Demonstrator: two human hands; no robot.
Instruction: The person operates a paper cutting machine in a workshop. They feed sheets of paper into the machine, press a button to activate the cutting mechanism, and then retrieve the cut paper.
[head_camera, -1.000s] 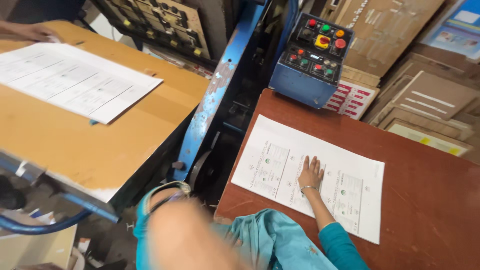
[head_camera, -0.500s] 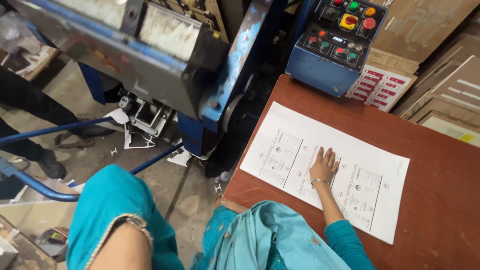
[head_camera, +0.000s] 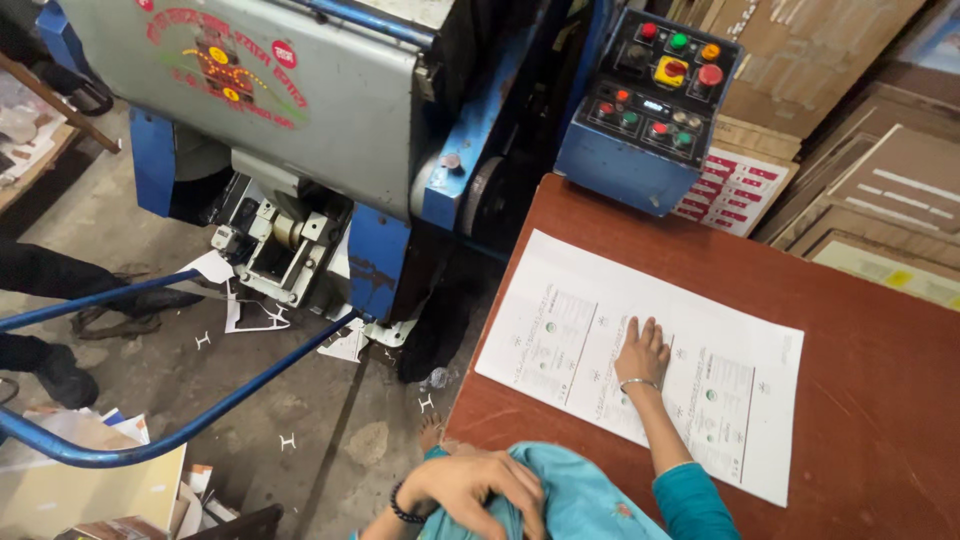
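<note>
My right hand (head_camera: 642, 352) lies flat, fingers spread, on the sheet (head_camera: 640, 355), which sits across the surface (head_camera: 880, 400) near its left edge. My left hand (head_camera: 470, 490) is curled, gripping teal cloth (head_camera: 570, 500) at my lap. I'd keep the palm pressing evenly so the sheet can't skew.

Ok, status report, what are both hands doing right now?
Right hand flat on the white printed sheet, fingers spread. Left hand gripping teal cloth low down. Sheet lies flat on the brown table; nothing on top of it.
</note>
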